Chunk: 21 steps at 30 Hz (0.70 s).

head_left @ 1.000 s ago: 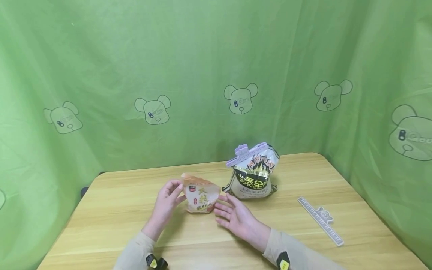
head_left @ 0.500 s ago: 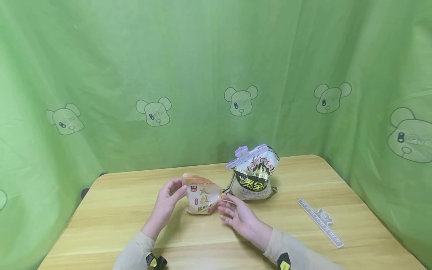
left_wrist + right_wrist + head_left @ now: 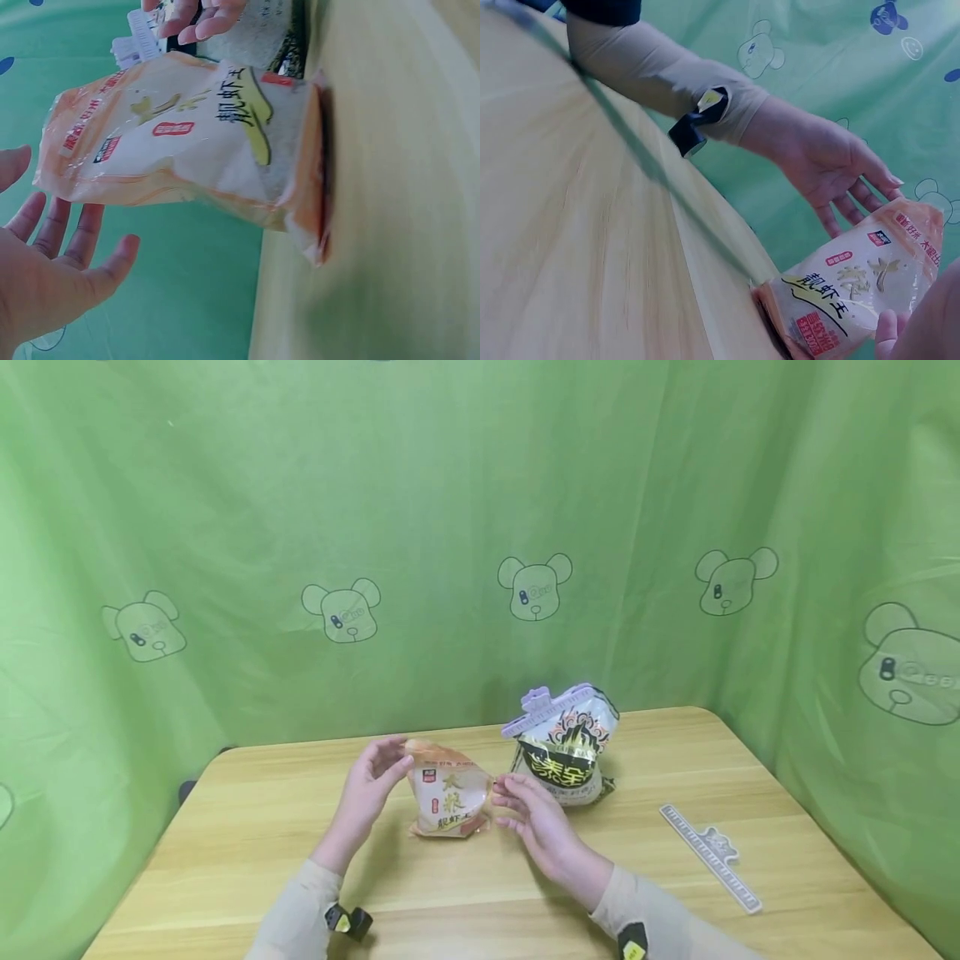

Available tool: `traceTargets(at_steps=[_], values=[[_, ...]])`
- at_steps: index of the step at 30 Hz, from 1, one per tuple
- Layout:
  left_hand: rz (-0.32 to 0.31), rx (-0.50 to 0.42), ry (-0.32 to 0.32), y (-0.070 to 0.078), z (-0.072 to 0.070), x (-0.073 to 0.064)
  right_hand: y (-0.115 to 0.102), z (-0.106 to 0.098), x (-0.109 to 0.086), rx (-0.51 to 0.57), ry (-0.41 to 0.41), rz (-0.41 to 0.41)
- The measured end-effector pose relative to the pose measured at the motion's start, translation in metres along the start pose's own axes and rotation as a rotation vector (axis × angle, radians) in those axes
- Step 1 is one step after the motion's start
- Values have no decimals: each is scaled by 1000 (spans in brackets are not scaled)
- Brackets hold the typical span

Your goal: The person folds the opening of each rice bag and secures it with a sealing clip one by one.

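Observation:
A small orange-and-white plastic food bag [image 3: 450, 793] with gold lettering and a red label stands on the wooden table, its top slanting down to the right. My left hand [image 3: 371, 785] is at its upper left corner. In the left wrist view, the left fingers [image 3: 84, 234] stretch out along the bag's edge, the thumb apart from them. My right hand [image 3: 543, 827] is at the bag's right corner, fingertips right by the edge and loosely bent. Behind the right hand stands a bigger black-and-white bag [image 3: 558, 768] with a purple sealing clip [image 3: 547, 708] across its top.
A grey sealing clip [image 3: 711, 856] lies on the table [image 3: 247, 852] at the right. Green curtains [image 3: 420, 502] printed with bear heads hang behind the table and at both sides.
The right hand has risen slightly at the small bag's right corner. The left hand remains at the upper left corner. The clips and bigger bag have stayed put.

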State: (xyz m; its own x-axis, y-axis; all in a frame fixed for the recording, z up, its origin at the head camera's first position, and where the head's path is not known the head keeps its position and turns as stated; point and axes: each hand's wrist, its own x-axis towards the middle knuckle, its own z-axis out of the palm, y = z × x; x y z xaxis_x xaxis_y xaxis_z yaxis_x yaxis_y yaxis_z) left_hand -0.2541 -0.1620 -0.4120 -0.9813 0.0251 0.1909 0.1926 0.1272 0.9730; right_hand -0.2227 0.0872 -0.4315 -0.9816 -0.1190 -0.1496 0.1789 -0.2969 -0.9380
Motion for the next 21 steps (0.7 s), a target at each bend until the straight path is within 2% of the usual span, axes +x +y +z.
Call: traceTargets(at_steps=[5,8,11,16,21], values=[[22,29,20,6,-2,6,-3,1,1,-89,-6,-75],[63,62,25,11,-2,9,-4,1,1,-123,4,-122],[121,117,16,16,-3,12,-6,0,2,-203,-7,-201],[242,296,-15,27,-3,15,-4,-2,5,-364,-53,-319],[336,457,-82,38,4,17,-2,-5,8,-452,-119,-370]])
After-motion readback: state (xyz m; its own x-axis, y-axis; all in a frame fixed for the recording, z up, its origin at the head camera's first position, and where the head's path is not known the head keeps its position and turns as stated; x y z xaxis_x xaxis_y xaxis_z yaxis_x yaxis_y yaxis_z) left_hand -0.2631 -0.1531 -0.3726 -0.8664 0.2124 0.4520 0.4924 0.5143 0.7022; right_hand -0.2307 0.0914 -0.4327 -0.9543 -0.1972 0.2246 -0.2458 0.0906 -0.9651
